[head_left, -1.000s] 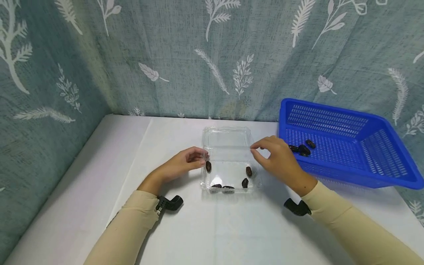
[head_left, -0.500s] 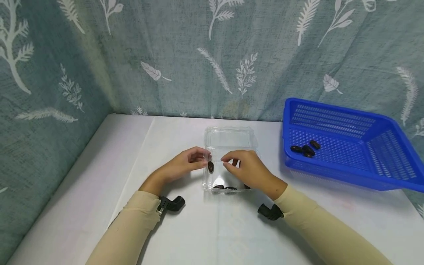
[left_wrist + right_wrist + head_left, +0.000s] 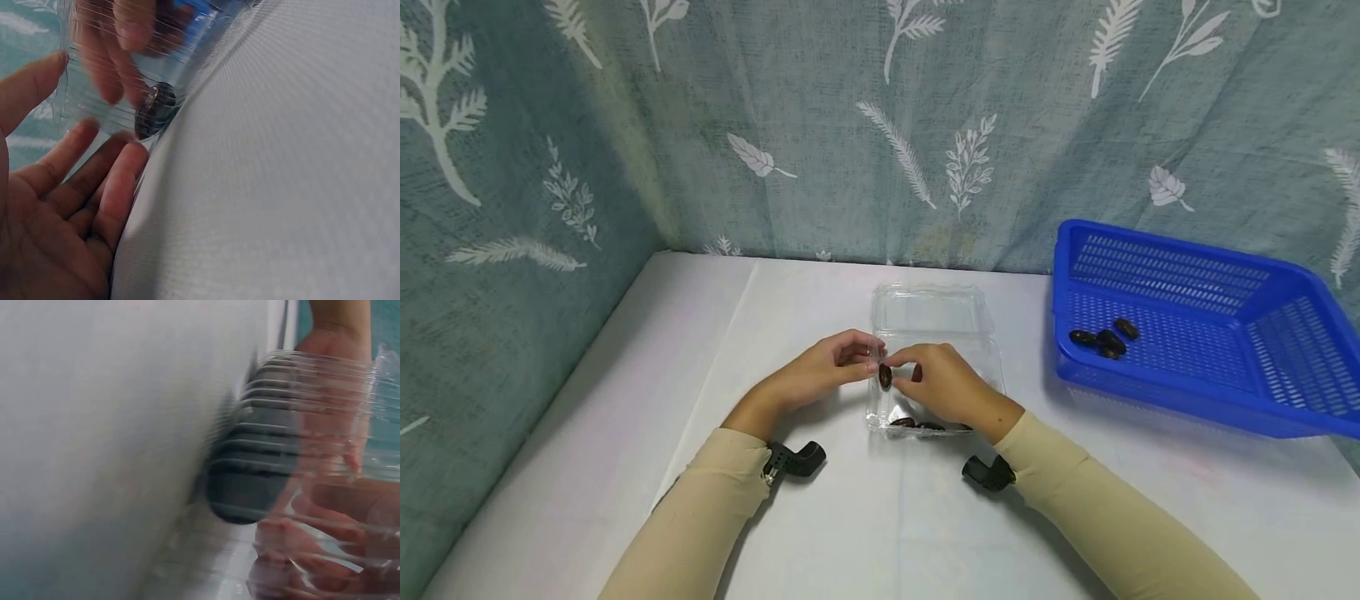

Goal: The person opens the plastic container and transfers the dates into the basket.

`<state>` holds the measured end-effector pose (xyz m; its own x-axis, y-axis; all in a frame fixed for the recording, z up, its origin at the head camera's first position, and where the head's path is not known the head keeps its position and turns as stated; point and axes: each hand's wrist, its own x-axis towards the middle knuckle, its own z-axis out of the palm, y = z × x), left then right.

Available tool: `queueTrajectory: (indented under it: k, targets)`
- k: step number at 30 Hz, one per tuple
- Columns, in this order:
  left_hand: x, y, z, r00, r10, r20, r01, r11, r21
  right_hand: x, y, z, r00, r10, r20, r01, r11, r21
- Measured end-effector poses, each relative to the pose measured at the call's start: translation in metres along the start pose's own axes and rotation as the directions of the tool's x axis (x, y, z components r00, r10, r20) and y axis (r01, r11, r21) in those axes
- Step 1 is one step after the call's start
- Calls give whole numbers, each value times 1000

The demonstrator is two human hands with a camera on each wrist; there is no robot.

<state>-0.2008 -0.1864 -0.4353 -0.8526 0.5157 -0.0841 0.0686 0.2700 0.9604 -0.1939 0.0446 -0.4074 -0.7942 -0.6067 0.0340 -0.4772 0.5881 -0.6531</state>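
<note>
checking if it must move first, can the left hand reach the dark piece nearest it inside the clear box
Probably not directly: the left hand is outside the clear box, whose side wall stands between it and the dark piece.

Oval pieces [image 3: 886, 377] at centre are dark brown; the basket [image 3: 1187, 354], right, is blue; the backdrop [image 3: 820, 92], top, teal with white leaves.

White table [image 3: 842, 533], clear container [image 3: 934, 315], blue basket [image 3: 1195, 346] atop
</note>
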Motion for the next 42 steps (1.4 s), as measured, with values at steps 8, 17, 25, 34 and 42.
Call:
queueTrajectory:
  k: [8,17,25,34,42]
  targets:
    - [3,1,-1,1000,5,4,-5,1000,-2,4,2,1,999,-6,43,8,999,-32]
    - [-1,0,0,1000,0,-9,0,1000,3,7,-1,7,997,-20,68,25,997,-72]
    - [1,1,0,1000,-2,-4,2,1000,12,5,0,9,1000,-7,6,7,990,-139]
    - [2,0,1,1000,-5,0,5,1000,13,1,2,7,999,-29,-18,27,993,-114]
    - [2,3,1,1000,2,-11,-1,1000,8,1,4,5,993,-60,-97,48,992,-117]
